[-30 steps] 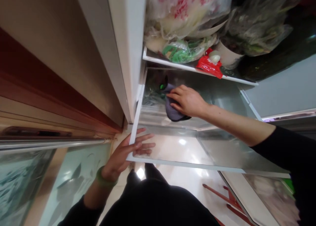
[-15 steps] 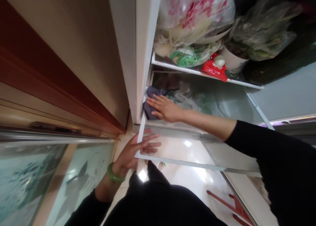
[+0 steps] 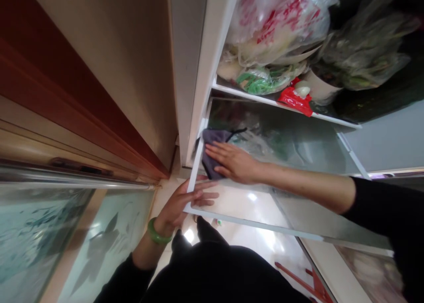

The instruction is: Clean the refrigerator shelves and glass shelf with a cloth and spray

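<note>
A clear glass shelf (image 3: 248, 202) with a white rim juts out of an open fridge towards me. My left hand (image 3: 185, 199), with a green bangle on its wrist, grips the shelf's near left corner. Its fingers show through the glass from underneath, and the thumb rests on the rim. My right hand (image 3: 236, 161) presses a grey cloth (image 3: 215, 137) flat onto the glass near the left rim, fingers stretched across it. Part of the cloth is hidden beneath the palm.
Above, another fridge shelf (image 3: 251, 94) bears plastic bags (image 3: 281, 24), a red packet (image 3: 294, 99) and a white container (image 3: 321, 86). Left of the fridge stands a wooden panel (image 3: 82, 73). Reddish wooden legs (image 3: 298, 278) show on the floor at lower right.
My right hand and the cloth have slid nearer to me along the shelf's left side. My left hand stays at the corner. The view has shifted slightly.
</note>
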The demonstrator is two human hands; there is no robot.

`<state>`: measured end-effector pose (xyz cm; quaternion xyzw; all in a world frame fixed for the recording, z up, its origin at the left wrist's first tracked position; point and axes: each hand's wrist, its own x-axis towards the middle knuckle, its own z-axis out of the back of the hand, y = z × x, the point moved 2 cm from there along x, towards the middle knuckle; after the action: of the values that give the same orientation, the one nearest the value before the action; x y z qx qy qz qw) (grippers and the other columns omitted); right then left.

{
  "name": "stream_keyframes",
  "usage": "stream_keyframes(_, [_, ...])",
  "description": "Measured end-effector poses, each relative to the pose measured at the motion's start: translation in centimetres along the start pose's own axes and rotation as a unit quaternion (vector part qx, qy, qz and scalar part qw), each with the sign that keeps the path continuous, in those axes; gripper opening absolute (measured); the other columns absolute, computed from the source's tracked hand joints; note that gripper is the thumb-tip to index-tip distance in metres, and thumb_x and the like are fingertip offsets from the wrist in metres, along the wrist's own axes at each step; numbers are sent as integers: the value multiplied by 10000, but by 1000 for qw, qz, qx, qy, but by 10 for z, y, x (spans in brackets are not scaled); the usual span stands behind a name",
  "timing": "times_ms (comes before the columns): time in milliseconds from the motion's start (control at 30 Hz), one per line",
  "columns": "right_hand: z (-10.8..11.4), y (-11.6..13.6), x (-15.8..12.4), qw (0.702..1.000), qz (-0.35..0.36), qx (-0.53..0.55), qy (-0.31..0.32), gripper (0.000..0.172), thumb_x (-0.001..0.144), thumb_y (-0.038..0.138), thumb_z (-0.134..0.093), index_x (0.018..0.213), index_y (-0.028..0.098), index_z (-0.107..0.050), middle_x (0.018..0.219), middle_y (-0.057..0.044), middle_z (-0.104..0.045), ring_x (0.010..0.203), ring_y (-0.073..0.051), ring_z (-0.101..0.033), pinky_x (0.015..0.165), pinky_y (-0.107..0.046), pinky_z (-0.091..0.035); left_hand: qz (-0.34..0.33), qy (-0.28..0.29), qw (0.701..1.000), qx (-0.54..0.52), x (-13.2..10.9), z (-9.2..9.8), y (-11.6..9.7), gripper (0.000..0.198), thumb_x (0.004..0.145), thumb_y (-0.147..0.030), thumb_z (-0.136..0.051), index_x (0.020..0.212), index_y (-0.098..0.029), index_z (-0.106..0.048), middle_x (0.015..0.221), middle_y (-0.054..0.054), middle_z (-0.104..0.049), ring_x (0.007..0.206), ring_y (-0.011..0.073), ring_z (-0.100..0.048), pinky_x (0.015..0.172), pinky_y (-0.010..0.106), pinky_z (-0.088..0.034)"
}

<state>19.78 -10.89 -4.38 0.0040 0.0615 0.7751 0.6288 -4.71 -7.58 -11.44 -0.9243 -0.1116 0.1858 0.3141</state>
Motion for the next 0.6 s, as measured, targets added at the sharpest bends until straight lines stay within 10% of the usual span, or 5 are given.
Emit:
stream_keyframes(300, [38,-83,96,970,-237,-49,8,653,1093,377,-368,1662,61,-407,1720,-177,-383,1584,-328,-413,1316,-482,-304,-11,0,999,32,-3,-2,-2,388,942,-204,-785,1304,-162,-654,1457,195,-690,1162,319,-779,1001,422,-607])
stream_keyframes(500, [13,11,-5,998,-21,-51,-3,647,1071,458,-443,1619,120,-505,1689,-124,-454,1533,-340,-466,1277,-514,-359,-17,11,999,27,0,6,4,367,950,-223,-780,1295,-207,-658,1434,150,-716,1169,305,-779,986,389,-628])
stream_keyframes(600, [7,8,-13,999,4,-50,-19,661,1079,499,-406,1626,140,-499,1680,-124,-470,1509,-341,-486,1250,-532,-390,-12,1,1000,25,0,5,3,350,942,-221,-789,1266,-201,-659,1412,147,-730,1154,302,-786,954,365,-640])
